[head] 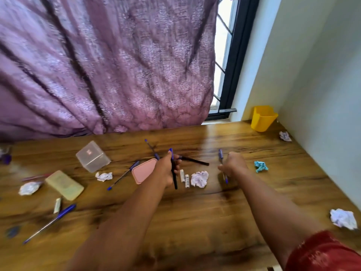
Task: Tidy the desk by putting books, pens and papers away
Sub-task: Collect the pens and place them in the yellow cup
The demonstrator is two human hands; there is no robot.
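Your left hand grips a dark pen upright above the wooden desk, and your right hand curls round a blue pen. Between your hands lies a crumpled paper ball; a yellow cup stands well beyond your right hand.

mauve patterned curtain, yellow cup, pink case, wood-grain desk, turquoise paper ball

Blue pens and crumpled papers lie scattered on the desk.
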